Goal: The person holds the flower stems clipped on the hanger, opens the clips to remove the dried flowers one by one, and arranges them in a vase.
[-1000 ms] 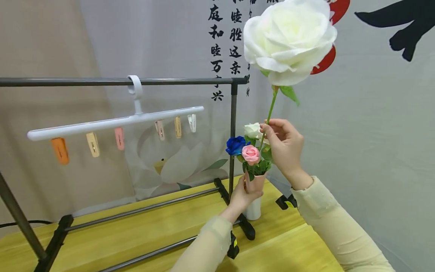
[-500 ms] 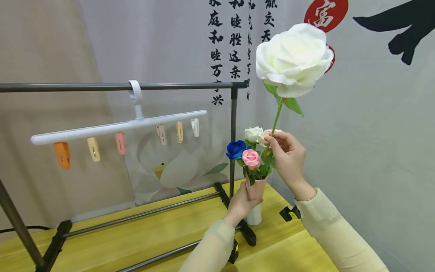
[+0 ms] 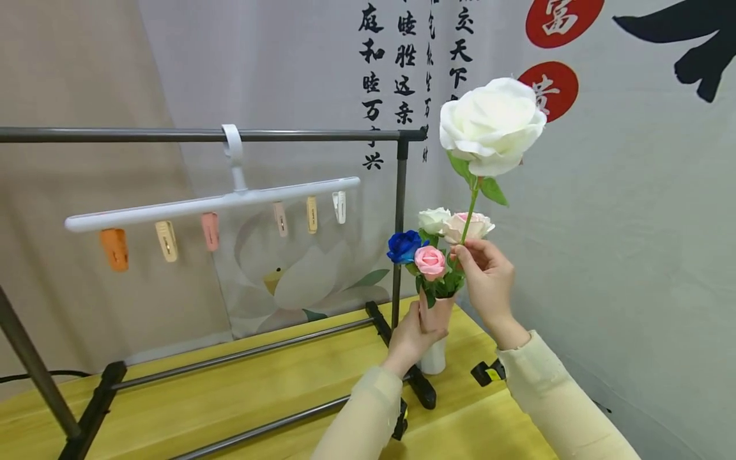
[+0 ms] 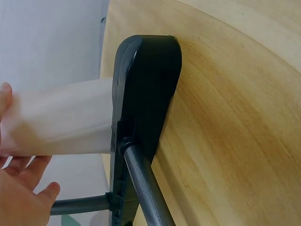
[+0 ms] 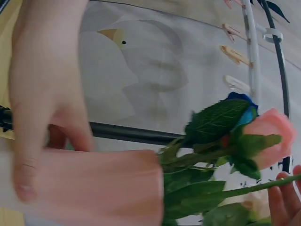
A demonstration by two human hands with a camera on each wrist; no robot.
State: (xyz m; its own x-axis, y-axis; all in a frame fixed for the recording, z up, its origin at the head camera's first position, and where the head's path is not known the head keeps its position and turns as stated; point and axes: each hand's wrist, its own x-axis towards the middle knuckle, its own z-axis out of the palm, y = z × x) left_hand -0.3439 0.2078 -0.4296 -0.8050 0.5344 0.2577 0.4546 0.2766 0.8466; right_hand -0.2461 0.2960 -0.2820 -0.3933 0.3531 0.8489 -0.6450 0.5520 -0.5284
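Observation:
My left hand grips the vase, which is pink at the top and white towards its foot. In the right wrist view, that hand's thumb and fingers wrap the vase below its rim. My right hand pinches the green stem of a large white rose, its bloom high above the others. The stem runs down among leaves at the vase mouth; its lower end is hidden. A blue rose, a pink rose, a small white rose and a pale pink rose fill the vase.
A dark metal rack stands on the yellow wooden table, its black foot beside the vase. From its bar hangs a white hanger with several coloured clips. A black and yellow object sits at the table's right edge.
My right hand has moved down, lowering the large white rose towards the vase. More of the pale pink rose now shows behind its stem. The left hand keeps its hold on the vase.

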